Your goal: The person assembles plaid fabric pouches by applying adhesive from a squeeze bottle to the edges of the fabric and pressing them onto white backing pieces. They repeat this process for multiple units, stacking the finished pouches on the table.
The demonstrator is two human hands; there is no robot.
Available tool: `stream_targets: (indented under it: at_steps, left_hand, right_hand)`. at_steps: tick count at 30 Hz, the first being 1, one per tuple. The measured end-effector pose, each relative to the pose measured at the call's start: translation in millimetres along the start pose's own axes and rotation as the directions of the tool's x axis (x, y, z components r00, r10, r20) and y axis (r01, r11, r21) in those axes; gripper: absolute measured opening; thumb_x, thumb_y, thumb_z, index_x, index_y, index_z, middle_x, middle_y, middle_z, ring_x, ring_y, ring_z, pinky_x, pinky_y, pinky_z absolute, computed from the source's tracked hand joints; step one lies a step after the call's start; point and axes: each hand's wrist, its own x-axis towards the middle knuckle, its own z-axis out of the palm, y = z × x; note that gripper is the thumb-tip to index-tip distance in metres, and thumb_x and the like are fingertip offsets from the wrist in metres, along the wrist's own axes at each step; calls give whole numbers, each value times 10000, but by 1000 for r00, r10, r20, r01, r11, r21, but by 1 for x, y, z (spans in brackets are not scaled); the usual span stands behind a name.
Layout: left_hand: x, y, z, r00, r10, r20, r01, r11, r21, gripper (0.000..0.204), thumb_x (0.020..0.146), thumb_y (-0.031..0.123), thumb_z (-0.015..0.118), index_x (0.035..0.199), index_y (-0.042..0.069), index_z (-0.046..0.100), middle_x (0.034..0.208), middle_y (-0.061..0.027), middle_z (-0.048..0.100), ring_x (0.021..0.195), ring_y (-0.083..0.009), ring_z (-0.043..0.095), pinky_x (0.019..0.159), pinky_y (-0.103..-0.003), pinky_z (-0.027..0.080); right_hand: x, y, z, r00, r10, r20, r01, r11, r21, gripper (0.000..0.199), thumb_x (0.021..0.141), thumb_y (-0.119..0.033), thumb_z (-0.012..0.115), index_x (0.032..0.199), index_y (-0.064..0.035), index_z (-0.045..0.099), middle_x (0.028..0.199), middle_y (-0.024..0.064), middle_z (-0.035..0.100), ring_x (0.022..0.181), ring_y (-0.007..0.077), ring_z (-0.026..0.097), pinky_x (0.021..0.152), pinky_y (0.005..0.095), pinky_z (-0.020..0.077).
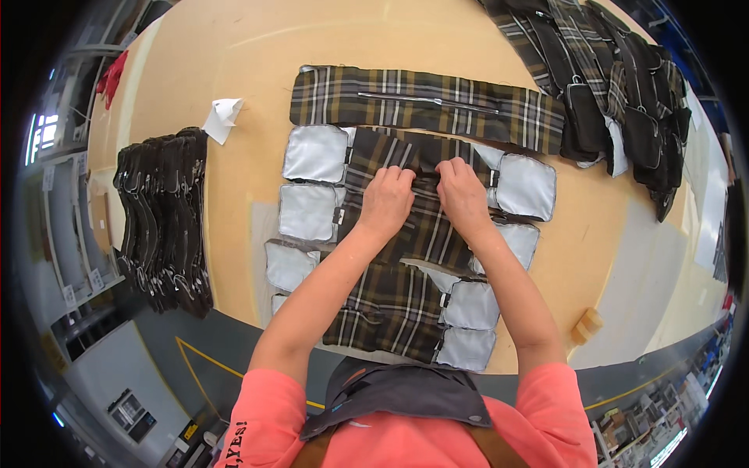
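Note:
A dark plaid fabric piece (425, 222) lies in front of me on the table. My left hand (388, 199) and my right hand (463, 193) rest side by side on its far part, both with fingers closed in a pinch on the cloth. Silver-lined rounded panels (314, 154) stick out from both sides of the plaid pieces. Nearer my body lies another plaid piece (394, 308), with silver-lined panels (471, 304) at its right. Beyond my hands stretches a long plaid strip (328, 93) with a zipper (437, 101) along it. My forearms cover some panels.
Black zippered pieces (160, 210) are stacked at the table's left edge. A white paper scrap (224, 118) lies beside them. Plaid and black pieces (581, 117) are heaped at the far right. A tan block-like object (587, 326) sits near the right front edge.

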Motion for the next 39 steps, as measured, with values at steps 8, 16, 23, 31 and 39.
stream_targets:
  at_steps: [8, 16, 23, 31, 39]
  left_hand:
    - [8, -27, -54, 963, -224, -152, 197, 965, -174, 163, 804, 52, 583, 957, 37, 637, 916, -80, 639, 838, -243, 615, 732, -354, 497]
    - [-2, -129, -111, 585, -716, 381, 326, -223, -919, 333, 854, 364, 658, 1064, 109, 613, 915, -13, 642, 792, -130, 587, 682, -338, 490]
    - [-7, -195, -84, 663, -748, -22, 419, 395, -818, 301, 824, 104, 704, 1105, 23, 636, 832, -8, 634, 732, -108, 576, 675, -285, 484]
    - [-60, -77, -70, 950, -99, -295, -22, 925, -380, 212, 816, 204, 704, 949, 48, 653, 896, -96, 648, 799, -241, 608, 756, -370, 490]
    - [-93, -22, -15, 991, 112, 72, -104, 988, -114, 281, 741, 163, 699, 998, 80, 623, 923, -102, 615, 882, -293, 574, 798, -386, 487]
  right_hand:
    - [-7, 14, -67, 855, 514, -74, -410, 756, 511, 75, 844, -53, 544, 909, -34, 575, 914, 91, 632, 835, 237, 626, 731, 339, 501]
    - [-52, 79, -101, 591, 724, 355, -193, -300, 934, 256, 877, -168, 635, 1094, -37, 598, 993, 43, 643, 913, 155, 603, 801, 291, 480]
    - [-61, 129, -71, 664, 715, -219, -435, 607, 665, 237, 882, -108, 629, 1073, 26, 591, 966, 75, 642, 879, 150, 587, 819, 280, 454]
    - [-75, -33, -41, 920, 359, -158, -303, 907, 293, 263, 826, -183, 664, 1028, -39, 576, 970, 146, 587, 918, 291, 566, 803, 385, 456]
    - [-92, -87, 23, 953, 275, -128, -282, 959, -42, 242, 763, -104, 692, 940, -59, 535, 889, 103, 562, 870, 299, 564, 755, 386, 478]
